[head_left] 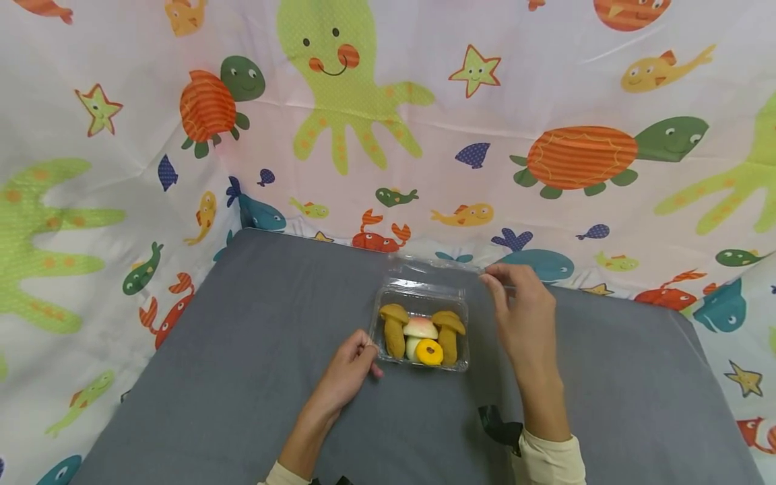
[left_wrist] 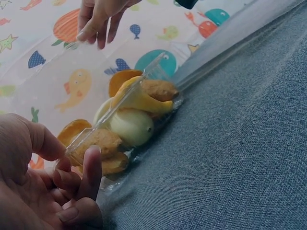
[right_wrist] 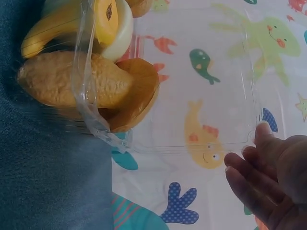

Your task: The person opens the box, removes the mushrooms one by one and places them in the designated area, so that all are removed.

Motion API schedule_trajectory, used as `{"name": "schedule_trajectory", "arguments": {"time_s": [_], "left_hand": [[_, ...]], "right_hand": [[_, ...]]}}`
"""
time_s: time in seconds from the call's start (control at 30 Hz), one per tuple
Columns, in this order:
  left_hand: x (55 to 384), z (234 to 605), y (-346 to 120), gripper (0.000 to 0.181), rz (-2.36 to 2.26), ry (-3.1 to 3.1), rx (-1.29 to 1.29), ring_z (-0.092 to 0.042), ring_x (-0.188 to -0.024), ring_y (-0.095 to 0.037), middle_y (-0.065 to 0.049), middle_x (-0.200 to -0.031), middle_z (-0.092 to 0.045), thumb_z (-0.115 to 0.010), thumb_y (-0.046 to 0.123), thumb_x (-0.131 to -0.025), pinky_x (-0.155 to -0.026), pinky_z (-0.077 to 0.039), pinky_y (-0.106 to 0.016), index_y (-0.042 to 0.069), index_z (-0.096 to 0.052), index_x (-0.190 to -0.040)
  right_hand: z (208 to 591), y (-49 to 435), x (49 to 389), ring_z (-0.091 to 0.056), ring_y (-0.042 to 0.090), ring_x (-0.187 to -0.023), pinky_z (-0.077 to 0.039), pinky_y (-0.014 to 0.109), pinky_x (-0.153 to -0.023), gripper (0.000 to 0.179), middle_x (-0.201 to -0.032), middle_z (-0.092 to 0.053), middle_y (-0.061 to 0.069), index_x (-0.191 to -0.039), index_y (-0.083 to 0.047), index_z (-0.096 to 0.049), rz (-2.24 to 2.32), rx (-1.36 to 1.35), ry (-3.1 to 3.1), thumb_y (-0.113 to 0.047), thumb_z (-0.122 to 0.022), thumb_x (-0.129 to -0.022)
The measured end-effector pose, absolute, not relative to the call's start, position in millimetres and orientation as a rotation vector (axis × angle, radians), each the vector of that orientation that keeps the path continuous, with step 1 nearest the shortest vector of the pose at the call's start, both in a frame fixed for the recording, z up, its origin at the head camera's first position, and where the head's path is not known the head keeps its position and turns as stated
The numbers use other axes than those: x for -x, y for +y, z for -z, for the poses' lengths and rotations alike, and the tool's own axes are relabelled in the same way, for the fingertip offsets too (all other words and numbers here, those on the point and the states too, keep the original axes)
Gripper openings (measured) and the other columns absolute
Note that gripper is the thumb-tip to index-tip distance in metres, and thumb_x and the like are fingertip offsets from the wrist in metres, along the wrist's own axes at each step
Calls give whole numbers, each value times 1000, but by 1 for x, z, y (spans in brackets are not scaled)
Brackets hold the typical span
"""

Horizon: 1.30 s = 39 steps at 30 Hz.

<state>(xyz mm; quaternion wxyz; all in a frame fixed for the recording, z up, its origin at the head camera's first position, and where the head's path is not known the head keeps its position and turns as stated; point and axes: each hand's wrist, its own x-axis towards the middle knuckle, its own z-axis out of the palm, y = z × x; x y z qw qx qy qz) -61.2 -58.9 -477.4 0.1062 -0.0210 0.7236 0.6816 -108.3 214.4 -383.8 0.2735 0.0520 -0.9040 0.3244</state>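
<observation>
A clear plastic clamshell box [head_left: 467, 350] sits on the grey cloth with its hinged lid [head_left: 433, 264] raised at the back. Inside lie two brown toy mushrooms, the left one [head_left: 395, 333] and the right one [head_left: 448, 330], a pale mushroom with a pinkish cap [head_left: 420, 328], and a curved yellow piece [head_left: 430, 352] with a round, dark-centred end. My left hand [head_left: 351, 364] pinches the box's left rim between thumb and fingers. My right hand [head_left: 524, 306] holds the lid's right corner, with the thumb [right_wrist: 264, 132] on that corner in the right wrist view.
Grey cloth [head_left: 273, 337] covers the table around the box. A white curtain [head_left: 388, 135] printed with sea animals hangs behind and along the sides. A dark strap piece [head_left: 500, 428] sticks out from the right wrist.
</observation>
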Motion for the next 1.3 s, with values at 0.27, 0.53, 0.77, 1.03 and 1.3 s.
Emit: {"name": "schedule_trajectory", "arguments": {"time_s": [0.27, 0.53, 0.77, 1.03, 1.3], "left_hand": [[63, 479, -59, 14, -2012, 2116, 37, -73, -77, -26, -9, -80, -58, -55, 9, -101, -85, -46, -28, 4, -53, -89], [63, 480, -58, 14, -2001, 2127, 27, -73, -78, -27, -10, -80, -59, -55, 9, -102, -83, -47, -28, 5, -53, -89], [63, 481, -59, 14, -1980, 2129, 5, -73, -79, -26, -10, -81, -58, -54, 9, -102, -87, -49, -31, 4, -52, -89], [62, 481, -60, 15, -1969, 2127, 26, -73, -80, -25, -10, -83, -59, -53, 11, -103, -88, -48, -33, 5, -52, -90], [64, 480, -61, 14, -1979, 2127, 18, -73, -80, -24, -8, -80, -58, -55, 10, -102, -85, -48, -29, 5, -52, -89]], "right_hand": [[389, 216, 116, -74, 31, -97, -61, 48, -84, 25, -112, -75, 13, -122, -3, -73, -876, -103, -2457, -12, -74, -99], [398, 217, 120, -78, 33, -99, -61, 46, -86, 30, -116, -78, 14, -128, -4, -74, -876, -5, -2468, -12, -75, -99], [406, 214, 121, -78, 31, -99, -62, 43, -83, 31, -117, -78, 14, -129, -4, -74, -889, 19, -2472, -12, -74, -99], [416, 212, 121, -78, 34, -97, -62, 46, -79, 34, -114, -78, 18, -132, 0, -71, -889, -1, -2495, -8, -73, -100], [424, 209, 120, -78, 32, -101, -62, 44, -82, 44, -115, -77, 17, -143, 1, -62, -866, -24, -2605, -9, -71, -101]]}}
